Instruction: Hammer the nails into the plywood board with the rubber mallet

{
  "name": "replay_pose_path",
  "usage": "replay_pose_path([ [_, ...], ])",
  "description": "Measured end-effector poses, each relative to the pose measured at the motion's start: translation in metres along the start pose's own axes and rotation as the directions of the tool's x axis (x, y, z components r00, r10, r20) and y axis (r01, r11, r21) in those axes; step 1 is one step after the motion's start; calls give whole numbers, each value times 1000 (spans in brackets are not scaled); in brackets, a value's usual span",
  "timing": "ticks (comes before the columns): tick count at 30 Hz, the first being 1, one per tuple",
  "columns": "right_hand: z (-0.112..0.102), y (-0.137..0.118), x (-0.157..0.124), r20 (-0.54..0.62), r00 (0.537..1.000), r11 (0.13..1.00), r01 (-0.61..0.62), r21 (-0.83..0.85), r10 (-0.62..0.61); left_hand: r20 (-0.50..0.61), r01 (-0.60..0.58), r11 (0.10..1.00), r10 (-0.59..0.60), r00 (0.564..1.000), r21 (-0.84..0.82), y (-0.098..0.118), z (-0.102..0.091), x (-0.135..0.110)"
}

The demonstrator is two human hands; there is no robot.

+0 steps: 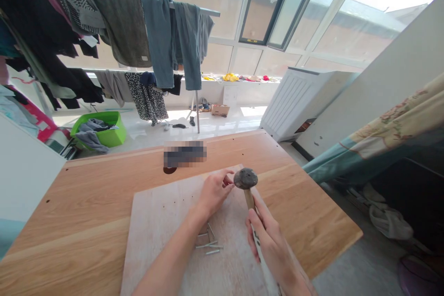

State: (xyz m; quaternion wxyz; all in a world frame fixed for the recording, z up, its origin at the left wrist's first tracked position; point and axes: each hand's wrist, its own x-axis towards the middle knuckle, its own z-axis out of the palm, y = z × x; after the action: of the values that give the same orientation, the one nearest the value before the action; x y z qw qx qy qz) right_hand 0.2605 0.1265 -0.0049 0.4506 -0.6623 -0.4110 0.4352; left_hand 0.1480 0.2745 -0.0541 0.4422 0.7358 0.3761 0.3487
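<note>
My right hand [268,236] is wrapped round the wooden handle of a hammer [245,179], whose dark round head hangs just above a pale plywood board [163,212]. My left hand [215,190] rests on the board with its thumb and forefinger pinched together right beside the hammer head; what they pinch is too small to make out. Several loose nails [209,242] lie on the board under my left forearm. The board lies on a wooden table [86,203].
A blurred dark item [185,153] and a small dark disc [169,169] sit at the table's far edge. Beyond are a drying rack hung with clothes [138,27], a green basket [106,129], a white radiator cover [298,101] and a floral curtain [391,134] at right.
</note>
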Motion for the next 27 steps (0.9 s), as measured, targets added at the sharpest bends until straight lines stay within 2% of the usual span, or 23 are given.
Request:
replay_pose_path([
  [8, 0, 3, 1, 33, 999, 999, -19, 45, 17, 6, -20, 1000, 20, 1000, -8, -4, 1, -1],
  [12, 0, 11, -3, -58, 994, 978, -76, 195, 89, -1, -7, 998, 7, 1000, -57, -7, 2, 0],
  [15, -3, 19, -3, -92, 987, 966, -104, 238, 129, 10, 16, 997, -15, 1000, -75, -5, -8, 4],
  [17, -6, 24, -2, -76, 987, 962, -120, 247, 143, 70, 28, 999, -25, 997, -40, 3, -22, 3],
  [19, -9, 29, -1, -56, 987, 958, -134, 252, 152, 186, 5, 999, -14, 982, 53, 15, -41, -4],
  [20, -10, 32, 0, -42, 987, 957, -142, 252, 157, 260, -26, 993, -5, 966, 115, 22, -51, -10],
  [23, -13, 39, 2, 4, 987, 957, -157, 245, 161, 478, -153, 933, -23, 878, 325, 40, -73, -39],
  [25, -14, 42, 2, 32, 987, 957, -159, 241, 156, 523, -166, 877, -108, 846, 450, 46, -78, -58],
  [27, -14, 42, 3, 40, 988, 960, -152, 235, 146, 508, -125, 851, -181, 842, 511, 47, -76, -71],
])
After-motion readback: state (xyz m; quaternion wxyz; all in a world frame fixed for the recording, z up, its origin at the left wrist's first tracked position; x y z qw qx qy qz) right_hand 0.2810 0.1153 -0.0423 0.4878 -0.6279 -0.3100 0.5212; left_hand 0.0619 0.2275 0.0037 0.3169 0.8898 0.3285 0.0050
